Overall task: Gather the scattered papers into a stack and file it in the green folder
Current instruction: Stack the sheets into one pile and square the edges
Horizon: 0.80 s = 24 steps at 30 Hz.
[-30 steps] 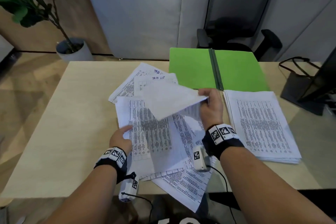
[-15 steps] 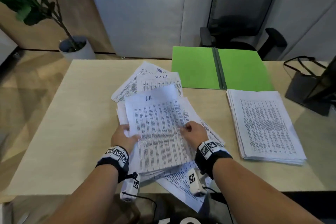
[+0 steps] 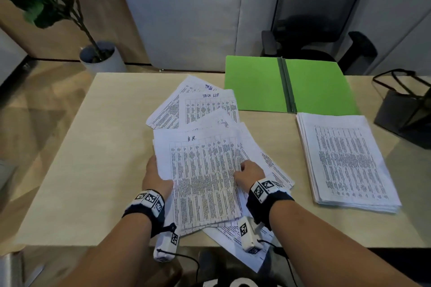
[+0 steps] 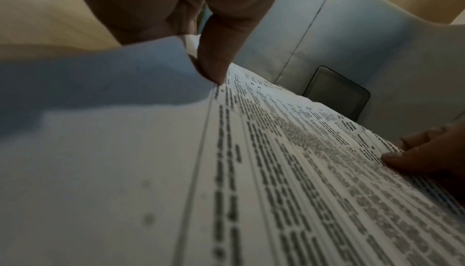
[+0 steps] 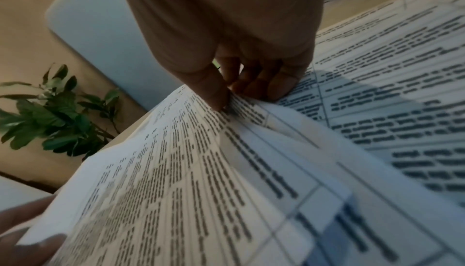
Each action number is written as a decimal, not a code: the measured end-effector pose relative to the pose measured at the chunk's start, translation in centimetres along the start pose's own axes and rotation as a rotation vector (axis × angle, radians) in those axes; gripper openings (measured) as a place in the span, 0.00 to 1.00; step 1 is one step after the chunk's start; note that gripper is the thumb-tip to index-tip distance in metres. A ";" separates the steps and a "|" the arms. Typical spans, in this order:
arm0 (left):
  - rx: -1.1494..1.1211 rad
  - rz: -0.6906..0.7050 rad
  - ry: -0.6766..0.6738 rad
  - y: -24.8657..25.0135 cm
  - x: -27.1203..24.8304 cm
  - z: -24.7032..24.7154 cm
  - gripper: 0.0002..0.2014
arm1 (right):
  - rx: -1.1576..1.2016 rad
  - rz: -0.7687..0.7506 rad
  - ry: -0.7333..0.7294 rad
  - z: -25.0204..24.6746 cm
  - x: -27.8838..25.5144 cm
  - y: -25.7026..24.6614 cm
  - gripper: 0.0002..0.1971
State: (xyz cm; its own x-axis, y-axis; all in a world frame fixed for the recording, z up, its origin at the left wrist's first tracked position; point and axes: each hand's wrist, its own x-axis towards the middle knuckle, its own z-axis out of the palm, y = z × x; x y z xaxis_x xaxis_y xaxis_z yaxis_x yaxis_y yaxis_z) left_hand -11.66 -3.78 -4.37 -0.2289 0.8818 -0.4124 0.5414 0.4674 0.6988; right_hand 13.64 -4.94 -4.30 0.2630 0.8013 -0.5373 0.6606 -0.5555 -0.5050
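1. We find the left hand (image 3: 156, 177) gripping the left edge of the H.R. sheaf (image 3: 203, 177), lower centre, thumb on top.
2. The right hand (image 3: 250, 171) pinches its right edge, we judge to square the sheets.
3. Loose papers (image 3: 205, 105) fan out above; the green folder (image 3: 289, 85) lies open, upper right.

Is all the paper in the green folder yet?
Not yet. One neat stack is done. Both hands, left hand and right hand, grip the H.R. sheets. The task list pages are still loose, and the green folder lies open, nothing inside.
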 end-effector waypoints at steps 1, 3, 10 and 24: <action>-0.003 -0.002 -0.007 -0.2 0.2 0.0 0.40 | 0.006 -0.041 0.024 0.0 0.1 0.0 0.05; -0.015 -0.030 -0.024 -0.4 0.5 -0.1 0.35 | 0.090 -0.133 0.082 0.0 0.2 -0.2 0.08; -0.505 -0.086 -0.058 -1.0 1.0 -0.5 0.22 | 0.319 -0.245 -0.049 0.1 1.1 -0.3 0.09; 0.049 -0.024 -0.045 -1.4 0.8 -0.1 0.32 | -0.211 0.061 0.151 -1.2 1.2 0.5 0.40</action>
State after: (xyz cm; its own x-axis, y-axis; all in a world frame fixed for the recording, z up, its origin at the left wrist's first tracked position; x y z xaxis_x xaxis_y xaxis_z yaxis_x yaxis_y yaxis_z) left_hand -12.71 -3.70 -5.66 -0.2064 0.8661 -0.4553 0.5757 0.4838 0.6592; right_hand 15.12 -3.95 -4.41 0.3985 0.8005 -0.4477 0.7683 -0.5579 -0.3137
